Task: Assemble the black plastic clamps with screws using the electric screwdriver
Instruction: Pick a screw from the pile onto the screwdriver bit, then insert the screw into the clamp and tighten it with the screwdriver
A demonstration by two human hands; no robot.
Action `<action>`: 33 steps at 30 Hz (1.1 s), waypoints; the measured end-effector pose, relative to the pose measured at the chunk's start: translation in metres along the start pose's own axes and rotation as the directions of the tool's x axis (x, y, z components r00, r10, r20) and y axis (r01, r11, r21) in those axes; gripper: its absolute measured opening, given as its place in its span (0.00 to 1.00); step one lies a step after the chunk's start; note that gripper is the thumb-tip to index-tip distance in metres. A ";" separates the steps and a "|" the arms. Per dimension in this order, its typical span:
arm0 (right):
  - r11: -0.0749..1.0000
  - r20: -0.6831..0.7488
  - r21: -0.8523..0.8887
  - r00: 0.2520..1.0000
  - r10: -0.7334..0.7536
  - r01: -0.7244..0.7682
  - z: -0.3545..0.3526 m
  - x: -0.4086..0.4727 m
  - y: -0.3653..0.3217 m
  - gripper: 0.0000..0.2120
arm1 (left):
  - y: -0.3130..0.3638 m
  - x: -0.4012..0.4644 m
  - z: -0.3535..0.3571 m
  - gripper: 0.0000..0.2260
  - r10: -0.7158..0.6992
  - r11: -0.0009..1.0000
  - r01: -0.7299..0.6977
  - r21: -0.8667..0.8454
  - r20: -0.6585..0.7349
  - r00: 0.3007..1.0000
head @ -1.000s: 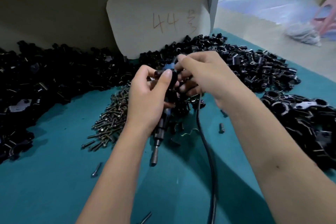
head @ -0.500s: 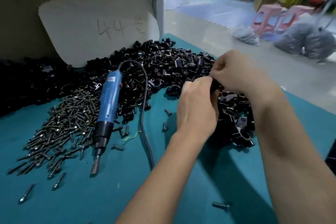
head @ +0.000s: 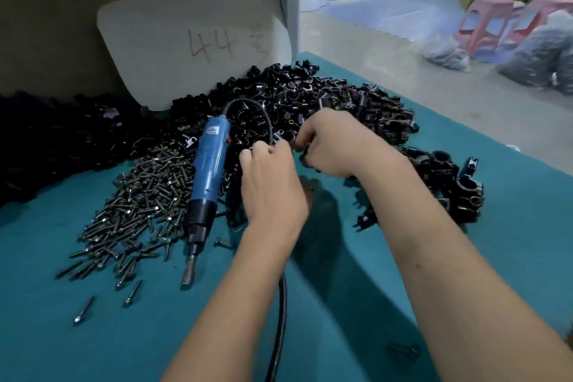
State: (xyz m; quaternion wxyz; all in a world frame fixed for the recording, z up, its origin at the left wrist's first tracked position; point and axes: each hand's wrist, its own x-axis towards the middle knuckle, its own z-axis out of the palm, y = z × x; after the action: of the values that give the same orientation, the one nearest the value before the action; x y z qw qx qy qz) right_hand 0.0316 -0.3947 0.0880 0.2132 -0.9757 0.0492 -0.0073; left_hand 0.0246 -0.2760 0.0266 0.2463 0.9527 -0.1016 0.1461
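Note:
The blue electric screwdriver [head: 210, 170] lies on the teal table [head: 93, 335], tip toward me, with no hand on it. Its black cable [head: 280, 319] runs under my left forearm. A heap of screws [head: 139, 205] spreads to its left. Behind it is a pile of loose black clamp parts [head: 335, 99]. My left hand [head: 269, 186] and my right hand [head: 335, 143] meet at the pile's near edge, fingers curled. Each pinches a small black clamp piece [head: 283, 138]; the fingers hide most of these pieces.
A cluster of black clamps [head: 449, 186] lies by my right forearm. More black parts [head: 46, 146] fill the left side. A cardboard sheet marked 44 [head: 198, 43] leans at the back. Stray screws [head: 83, 308] lie near the front. The table's right edge drops to the floor.
One second ago both hands held the screwdriver and a clamp. The screwdriver then lay on the table, and both hands went from the right cluster back to the loose clamp pile.

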 end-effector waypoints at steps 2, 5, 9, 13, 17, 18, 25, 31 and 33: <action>0.998 0.106 -0.057 0.994 0.002 0.004 0.026 0.007 -0.015 0.12 | -0.020 -0.002 -0.006 0.15 -0.040 0.997 0.038 0.064 0.022 0.999; 1.000 0.020 0.018 1.000 -0.002 0.002 0.062 0.013 -0.028 0.11 | -0.041 0.000 -0.015 0.15 -0.053 0.998 0.053 -0.018 0.012 0.999; 0.996 -0.148 0.087 0.989 0.010 0.002 0.084 0.019 -0.030 0.12 | -0.050 0.001 -0.019 0.11 -0.042 0.993 0.040 -0.112 -0.017 0.999; 0.990 -0.238 0.102 0.964 0.117 -0.095 0.074 0.020 -0.029 0.05 | -0.054 0.005 -0.023 0.06 -0.046 0.960 0.021 -0.280 -0.082 0.996; 0.957 -0.343 0.279 0.923 0.176 -0.079 0.058 0.022 -0.036 0.13 | -0.072 0.011 -0.039 0.02 -0.137 0.902 0.015 -0.432 -0.253 0.958; 0.942 -0.363 0.336 0.919 0.155 -0.026 0.058 0.022 -0.043 0.15 | -0.080 0.012 -0.043 0.01 -0.163 0.904 0.027 -0.428 -0.285 0.945; 0.711 -0.125 0.666 0.974 -0.191 0.225 0.087 0.026 -0.118 0.17 | -0.163 0.015 -0.072 0.02 -0.328 0.944 0.272 -0.187 -0.430 0.841; 0.817 -0.023 0.493 0.943 -0.332 0.299 0.121 0.036 -0.165 0.21 | -0.221 0.046 -0.086 0.21 -0.414 0.898 0.438 0.038 -0.263 0.871; 0.837 -0.002 0.451 0.938 -0.347 0.310 0.129 0.040 -0.174 0.21 | -0.232 0.055 -0.086 0.27 -0.433 0.896 0.442 0.046 -0.139 0.891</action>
State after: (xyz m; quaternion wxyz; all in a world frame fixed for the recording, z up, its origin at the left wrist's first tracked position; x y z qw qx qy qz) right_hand 0.0920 -0.1875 0.0430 0.4276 -0.8943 -0.1306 -0.0158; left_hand 0.1178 -0.0411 0.0144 0.2422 0.9488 0.1368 0.1500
